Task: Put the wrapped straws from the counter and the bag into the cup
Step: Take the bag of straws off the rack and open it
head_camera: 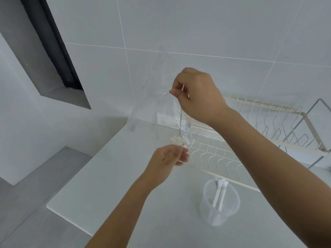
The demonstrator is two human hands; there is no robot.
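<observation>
A clear plastic bag [154,97] hangs in the air above the white counter [125,185]. My right hand [198,93] pinches the bag near its middle, fingers closed on the film. White wrapped straws [179,140] are bunched at the bag's lower end. My left hand [168,158] sits just under them, blurred, with its fingers around the straw ends. A translucent plastic cup [207,208] stands on the counter at lower right, below my right forearm, and holds two wrapped straws [221,192] leaning against its rim.
A cream wire dish rack [268,126] stands on the counter behind the cup, against the tiled wall. A white double socket [168,120] is on the wall behind the bag. The counter's left edge drops to a grey floor [35,194].
</observation>
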